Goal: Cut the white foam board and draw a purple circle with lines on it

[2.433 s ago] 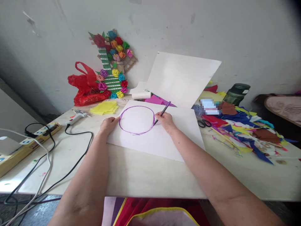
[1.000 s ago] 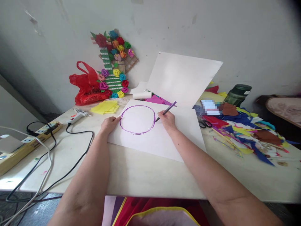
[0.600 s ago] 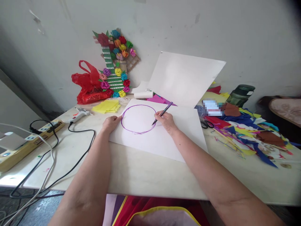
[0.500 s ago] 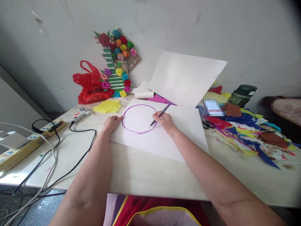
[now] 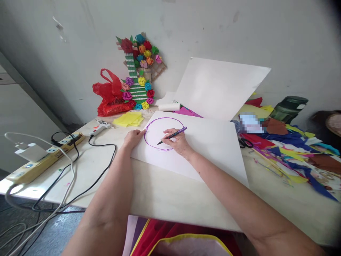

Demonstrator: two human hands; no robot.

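Note:
A large white sheet [image 5: 213, 153] lies on the table, with a purple circle [image 5: 153, 121] drawn in doubled strokes on its left part. My right hand [image 5: 177, 142] is closed round a dark purple pen [image 5: 177, 133], whose black tip points down and left inside the lower part of the circle. The hand covers the circle's lower right. My left hand [image 5: 134, 138] rests at the sheet's left edge, its fingers together and the thumb side beside the circle. Whether it pinches the edge or only presses on it is hard to tell.
Left stand a power strip [image 5: 45, 160], cables and a glue gun [image 5: 99, 128]. Behind are yellow paper [image 5: 128, 119], a red bag [image 5: 109, 96], a flower-covered guitar shape [image 5: 137, 89] and a raised white board [image 5: 221, 89]. Scissors [image 5: 245, 142], coloured scraps [image 5: 295, 142] and a green bottle [image 5: 289, 108] lie right.
My right hand and the pen have moved left across the drawn circle, from its right line to inside it. The whole view has shifted slightly; my left hand remains at the sheet's edge.

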